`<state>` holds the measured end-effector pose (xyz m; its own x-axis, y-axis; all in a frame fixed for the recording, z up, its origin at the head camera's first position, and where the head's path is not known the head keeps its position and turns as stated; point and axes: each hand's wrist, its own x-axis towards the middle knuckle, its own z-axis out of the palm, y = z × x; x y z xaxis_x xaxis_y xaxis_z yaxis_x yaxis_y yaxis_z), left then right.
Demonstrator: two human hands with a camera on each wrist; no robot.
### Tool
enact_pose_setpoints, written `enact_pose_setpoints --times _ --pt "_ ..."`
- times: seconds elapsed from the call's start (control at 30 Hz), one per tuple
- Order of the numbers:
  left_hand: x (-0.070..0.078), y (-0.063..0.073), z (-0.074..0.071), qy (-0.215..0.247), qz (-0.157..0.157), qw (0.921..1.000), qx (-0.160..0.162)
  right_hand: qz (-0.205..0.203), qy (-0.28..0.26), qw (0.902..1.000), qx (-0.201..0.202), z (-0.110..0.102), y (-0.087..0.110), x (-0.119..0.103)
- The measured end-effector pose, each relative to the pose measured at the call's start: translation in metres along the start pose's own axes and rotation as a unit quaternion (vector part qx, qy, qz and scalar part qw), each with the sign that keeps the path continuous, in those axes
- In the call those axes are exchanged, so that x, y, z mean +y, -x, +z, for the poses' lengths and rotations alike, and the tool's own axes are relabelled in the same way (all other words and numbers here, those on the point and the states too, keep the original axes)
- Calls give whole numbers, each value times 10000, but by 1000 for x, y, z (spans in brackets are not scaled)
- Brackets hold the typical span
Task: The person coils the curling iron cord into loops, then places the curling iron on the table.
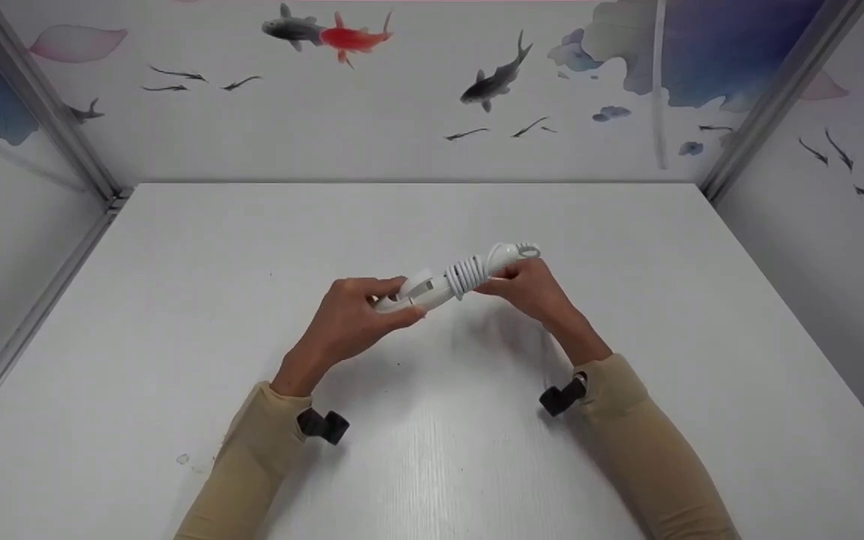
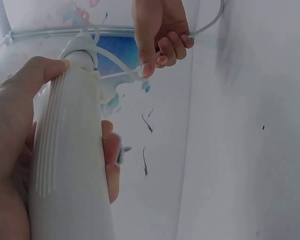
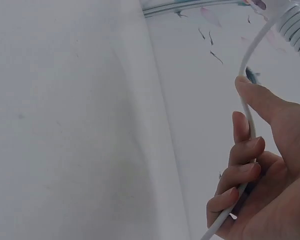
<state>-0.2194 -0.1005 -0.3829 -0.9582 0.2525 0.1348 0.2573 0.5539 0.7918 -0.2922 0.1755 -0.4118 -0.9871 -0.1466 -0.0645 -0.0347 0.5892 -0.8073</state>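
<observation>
A white curling iron (image 1: pixel 439 291) is held above the table, slanting up to the right in the head view. My left hand (image 1: pixel 349 315) grips its left end, thumb along the near side and fingers at the far side by the raised lever. White power cord (image 1: pixel 466 276) is wound in several tight coils round the right part. Behind that end, my right hand (image 1: pixel 533 289) holds the loose run of cord. In the right wrist view this cord passes under the thumb and through curled fingers (image 3: pixel 245 172). The grooved body fills much of the left wrist view.
A white tabletop (image 1: pixel 432 450) spreads beneath both hands. White panels printed with fish and petals (image 1: pixel 402 127) stand at the back and sides, joined by metal corner posts (image 1: pixel 784 97). Each sleeved forearm carries a small black wrist camera (image 1: pixel 323 425).
</observation>
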Motion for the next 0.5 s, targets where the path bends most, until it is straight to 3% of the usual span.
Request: enact_pose_setpoints --times 0.17,0.3,0.5 --pt "-2 0 2 6 150 9996 -255 -615 -733 9950 277 -4 -1 -2" --pt "-2 1 2 -228 449 9969 -610 -852 -1375 9868 -69 -6 4 -9" --pt "-1 3 0 -470 896 9876 -1201 -700 -801 9936 -373 -6 16 -18"
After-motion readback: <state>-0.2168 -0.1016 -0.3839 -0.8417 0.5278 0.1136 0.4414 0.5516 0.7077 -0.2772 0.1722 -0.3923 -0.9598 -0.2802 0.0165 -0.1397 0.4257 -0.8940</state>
